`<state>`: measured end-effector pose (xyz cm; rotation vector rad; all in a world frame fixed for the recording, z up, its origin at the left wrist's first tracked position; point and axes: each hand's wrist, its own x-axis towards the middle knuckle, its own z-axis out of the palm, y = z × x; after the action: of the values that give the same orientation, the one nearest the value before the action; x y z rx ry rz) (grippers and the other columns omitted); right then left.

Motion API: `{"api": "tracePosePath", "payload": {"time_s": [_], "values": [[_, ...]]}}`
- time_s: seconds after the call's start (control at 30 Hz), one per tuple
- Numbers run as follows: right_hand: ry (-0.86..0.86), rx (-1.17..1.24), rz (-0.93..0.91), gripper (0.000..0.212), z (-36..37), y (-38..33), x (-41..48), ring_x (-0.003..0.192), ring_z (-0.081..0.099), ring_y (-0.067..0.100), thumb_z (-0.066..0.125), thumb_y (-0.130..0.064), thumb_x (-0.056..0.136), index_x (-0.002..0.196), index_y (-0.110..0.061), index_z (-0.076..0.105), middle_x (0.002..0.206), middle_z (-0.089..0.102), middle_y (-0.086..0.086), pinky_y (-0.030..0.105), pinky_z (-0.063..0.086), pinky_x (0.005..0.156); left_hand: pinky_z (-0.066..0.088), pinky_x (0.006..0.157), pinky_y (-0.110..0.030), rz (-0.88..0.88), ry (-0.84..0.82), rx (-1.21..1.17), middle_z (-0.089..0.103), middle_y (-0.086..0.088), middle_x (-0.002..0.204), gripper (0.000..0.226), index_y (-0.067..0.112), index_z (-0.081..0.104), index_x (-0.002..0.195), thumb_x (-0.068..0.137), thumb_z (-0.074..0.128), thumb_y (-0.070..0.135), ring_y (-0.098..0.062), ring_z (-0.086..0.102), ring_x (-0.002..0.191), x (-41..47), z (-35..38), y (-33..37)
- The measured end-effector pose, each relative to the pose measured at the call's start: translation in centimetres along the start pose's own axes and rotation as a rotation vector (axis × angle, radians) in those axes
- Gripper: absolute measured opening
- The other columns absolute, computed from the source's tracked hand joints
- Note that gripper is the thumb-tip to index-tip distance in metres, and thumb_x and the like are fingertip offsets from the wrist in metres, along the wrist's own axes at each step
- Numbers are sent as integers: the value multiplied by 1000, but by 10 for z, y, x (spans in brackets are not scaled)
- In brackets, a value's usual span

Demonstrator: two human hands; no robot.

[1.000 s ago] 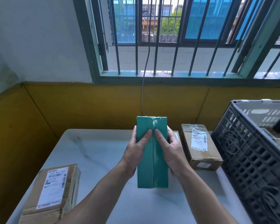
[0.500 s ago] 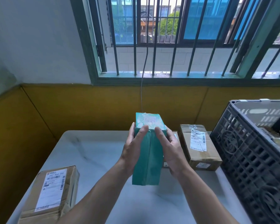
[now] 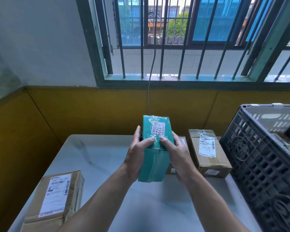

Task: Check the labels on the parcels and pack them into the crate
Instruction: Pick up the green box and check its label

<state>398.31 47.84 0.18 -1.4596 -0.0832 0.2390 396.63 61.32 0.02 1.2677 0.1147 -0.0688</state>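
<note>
Both hands grasp one parcel between them. The left hand (image 3: 137, 158) wraps the left side of the green parcel (image 3: 153, 164) and the right hand (image 3: 176, 156) wraps its right side. Each thumb is laid over the near edge of the upper face. The parcel is held in the air over the middle of the pale table (image 3: 99, 164), tipped so that its far end rises and the labelled face turns toward the camera. That tilt looks chosen for reading, and gripping by the sides leaves most of the print clear.

The parcel is a long teal box bound in shiny, wrinkled clear tape, with a seam running down its near face. Its white label (image 3: 157, 131) shows large digits that read roughly as 1225. The smaller print is too fine to make out, and the thumbs sit just short of the label's near end.

A brown carton (image 3: 208, 153) with a taped slip lies on the table to the right, and another labelled carton (image 3: 57, 203) sits at the near left corner. A further box (image 3: 172, 169) peeps out behind the right hand, mostly hidden. The dark lattice crate (image 3: 258, 173) stands at the right, just beside the right-hand carton. Its contents are only partly visible. The label check seems to be the step in hand, with packing into the crate to follow.
</note>
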Motion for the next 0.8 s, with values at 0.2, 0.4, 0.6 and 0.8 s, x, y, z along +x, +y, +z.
{"api": "tracePosePath", "payload": {"time_s": [0.2, 0.4, 0.6, 0.8], "values": [[55, 57, 9, 56, 3, -1, 2, 114, 68, 22, 62, -16, 97, 150, -19, 43, 131, 66, 4, 44, 56, 97, 55, 99, -56, -26, 100, -41, 49, -14, 151, 54, 24, 34, 157, 106, 50, 32, -35, 65, 122, 0, 3, 5], [86, 46, -27, 37, 1, 1, 3, 93, 74, 11, 67, -16, 95, 128, -29, 59, 101, 75, -12, 29, 62, 74, 62, 73, -39, -32, 82, -68, 67, -10, 132, 55, 30, 33, 154, 104, 52, 15, -26, 75, 100, -3, 3, 2], [123, 64, -29, 28, 2, 5, 4, 101, 70, 13, 66, -11, 95, 110, -32, 55, 114, 69, -1, 28, 59, 75, 61, 87, -51, -48, 132, -28, 70, -7, 128, 61, 34, 29, 156, 103, 58, 30, -29, 74, 106, 1, 3, 4], [132, 75, -31, 40, 6, 3, 3, 108, 71, 20, 67, -17, 96, 134, -21, 57, 116, 72, -1, 44, 59, 93, 60, 90, -56, -41, 113, -4, 74, -9, 120, 44, 33, 46, 147, 104, 56, 28, -37, 72, 110, -1, 1, 2]]}}
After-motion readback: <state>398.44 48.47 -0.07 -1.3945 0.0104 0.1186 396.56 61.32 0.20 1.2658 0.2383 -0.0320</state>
